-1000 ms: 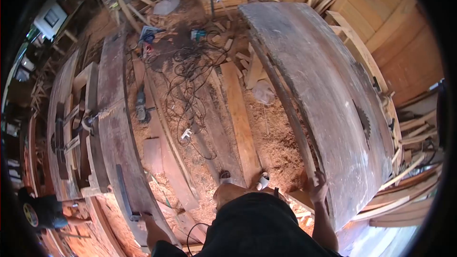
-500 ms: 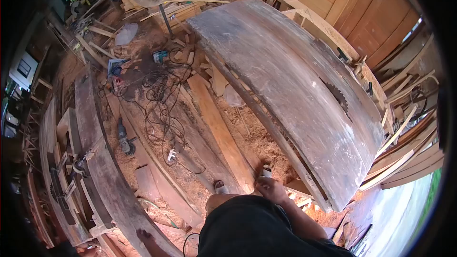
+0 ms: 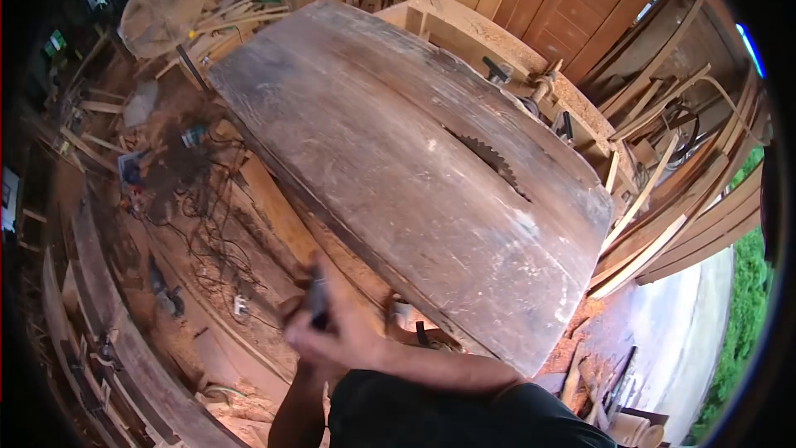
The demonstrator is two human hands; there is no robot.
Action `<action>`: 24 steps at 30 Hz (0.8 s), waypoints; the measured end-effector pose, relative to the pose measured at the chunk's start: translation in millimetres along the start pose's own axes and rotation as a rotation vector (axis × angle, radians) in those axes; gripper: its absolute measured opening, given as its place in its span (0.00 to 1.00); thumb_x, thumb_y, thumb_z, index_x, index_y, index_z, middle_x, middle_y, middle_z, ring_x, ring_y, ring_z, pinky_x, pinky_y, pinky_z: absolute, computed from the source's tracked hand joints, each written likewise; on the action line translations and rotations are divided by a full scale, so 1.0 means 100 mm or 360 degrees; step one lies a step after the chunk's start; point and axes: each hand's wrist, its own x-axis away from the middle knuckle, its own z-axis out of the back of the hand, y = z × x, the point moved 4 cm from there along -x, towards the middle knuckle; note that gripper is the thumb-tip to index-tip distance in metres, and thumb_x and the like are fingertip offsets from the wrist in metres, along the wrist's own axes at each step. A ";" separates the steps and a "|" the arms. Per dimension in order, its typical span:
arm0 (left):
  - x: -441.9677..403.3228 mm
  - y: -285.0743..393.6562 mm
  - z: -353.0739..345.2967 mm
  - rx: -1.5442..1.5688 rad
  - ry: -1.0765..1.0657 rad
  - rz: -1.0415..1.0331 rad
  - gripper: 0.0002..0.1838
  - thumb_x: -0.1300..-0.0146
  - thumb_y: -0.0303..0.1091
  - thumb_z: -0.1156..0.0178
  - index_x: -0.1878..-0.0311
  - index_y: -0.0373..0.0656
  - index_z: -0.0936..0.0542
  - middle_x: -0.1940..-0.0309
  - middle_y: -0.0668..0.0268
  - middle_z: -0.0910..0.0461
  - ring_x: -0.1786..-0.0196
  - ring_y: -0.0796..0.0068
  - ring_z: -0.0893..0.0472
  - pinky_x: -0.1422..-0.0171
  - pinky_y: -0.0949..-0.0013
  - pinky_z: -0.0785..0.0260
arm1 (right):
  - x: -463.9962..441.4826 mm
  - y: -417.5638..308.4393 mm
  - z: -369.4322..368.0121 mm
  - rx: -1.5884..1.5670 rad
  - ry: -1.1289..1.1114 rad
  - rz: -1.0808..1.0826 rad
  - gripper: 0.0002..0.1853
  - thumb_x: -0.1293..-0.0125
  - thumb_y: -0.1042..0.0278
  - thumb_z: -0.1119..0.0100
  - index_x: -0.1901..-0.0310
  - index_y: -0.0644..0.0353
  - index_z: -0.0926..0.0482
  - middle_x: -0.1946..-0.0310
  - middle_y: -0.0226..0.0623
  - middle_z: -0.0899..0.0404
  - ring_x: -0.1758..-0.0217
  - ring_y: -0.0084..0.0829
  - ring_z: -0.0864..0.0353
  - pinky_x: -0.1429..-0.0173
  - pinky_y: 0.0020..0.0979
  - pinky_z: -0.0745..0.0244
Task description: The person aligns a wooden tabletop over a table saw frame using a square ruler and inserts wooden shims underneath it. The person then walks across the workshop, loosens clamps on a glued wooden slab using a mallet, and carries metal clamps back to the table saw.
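Observation:
My right hand [image 3: 344, 336] reaches in from the right, its fingers closed around a small dark, slim object [image 3: 318, 297] that is too blurred to name. My left hand [image 3: 294, 315] comes up from below and meets the right one. It is largely hidden and smeared by motion, so its fingers cannot be made out. Both hands are in front of my body, beside the near left edge of a worn wooden saw table [image 3: 373, 166]. A toothed circular saw blade [image 3: 491, 159] stands up through the tabletop, well away from the hands.
Tangled cables [image 3: 207, 241], an angle grinder [image 3: 166, 289] and a long plank [image 3: 278, 211] lie on the sawdust-covered floor. A round fan [image 3: 162, 12] stands at the back left. Long boards [image 3: 99, 282] run along the left; wood strips [image 3: 663, 224] lean at the right.
My hands were apart, the right low near my knee and the left at the lower left. Now they are together, with a dark object in the right. The view has turned right.

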 end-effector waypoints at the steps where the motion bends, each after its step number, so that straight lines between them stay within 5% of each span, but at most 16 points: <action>1: 0.01 0.32 -0.34 -0.0154 0.0013 -0.0275 0.19 0.38 0.30 0.35 0.46 0.39 0.27 0.58 0.56 0.27 0.56 0.61 0.23 0.53 0.60 0.29 | -0.07 -0.01 0.26 0.0115 0.0117 -0.0068 0.30 0.34 0.60 0.39 0.36 0.66 0.35 0.52 0.48 0.22 0.50 0.40 0.20 0.46 0.36 0.26; 3: -0.36 0.84 -0.68 0.0219 -0.0392 -0.0435 0.27 0.41 0.33 0.32 0.40 0.39 0.28 0.51 0.53 0.25 0.50 0.56 0.23 0.45 0.57 0.31 | -0.19 0.06 0.87 0.0202 0.0398 0.0025 0.24 0.35 0.67 0.42 0.39 0.63 0.31 0.52 0.42 0.21 0.51 0.34 0.21 0.48 0.35 0.26; 4: -0.59 0.99 -0.76 0.1168 -0.0767 -0.0324 0.31 0.42 0.35 0.31 0.36 0.39 0.29 0.47 0.52 0.24 0.46 0.54 0.23 0.40 0.55 0.32 | -0.26 -0.07 1.27 0.0145 0.0576 -0.0241 0.18 0.34 0.67 0.43 0.44 0.63 0.27 0.53 0.40 0.20 0.51 0.31 0.20 0.49 0.34 0.26; 7: -0.38 0.84 -1.59 0.1206 -0.1119 -0.0353 0.37 0.42 0.46 0.31 0.34 0.39 0.32 0.41 0.47 0.27 0.39 0.49 0.27 0.33 0.50 0.38 | -0.41 -0.38 2.65 0.0788 0.0856 -0.0366 0.11 0.28 0.65 0.45 0.55 0.64 0.21 0.71 0.34 0.18 0.70 0.22 0.21 0.65 0.26 0.27; 8: -0.29 0.60 -1.96 0.0858 -0.1052 -0.0270 0.36 0.41 0.46 0.33 0.34 0.38 0.31 0.39 0.48 0.28 0.37 0.48 0.29 0.33 0.50 0.39 | -0.42 -0.46 3.08 0.0890 0.0747 -0.0148 0.10 0.28 0.65 0.44 0.58 0.64 0.20 0.74 0.34 0.19 0.73 0.24 0.21 0.66 0.27 0.26; 11: -0.17 0.01 -2.81 0.0003 -0.1192 0.0178 0.42 0.32 0.63 0.50 0.24 0.45 0.43 0.24 0.55 0.45 0.21 0.56 0.49 0.20 0.43 0.61 | -0.69 -0.88 3.65 0.1292 0.0486 -0.0534 0.08 0.30 0.69 0.44 0.61 0.66 0.22 0.75 0.36 0.19 0.75 0.24 0.20 0.69 0.24 0.24; 24: -0.24 0.05 -2.90 -0.0190 -0.1182 0.0191 0.38 0.37 0.57 0.40 0.29 0.48 0.35 0.26 0.60 0.40 0.24 0.55 0.41 0.25 0.40 0.49 | -1.64 -0.79 4.75 0.1691 0.0319 -0.0927 0.08 0.28 0.66 0.45 0.54 0.61 0.25 0.77 0.28 0.27 0.77 0.18 0.27 0.72 0.23 0.29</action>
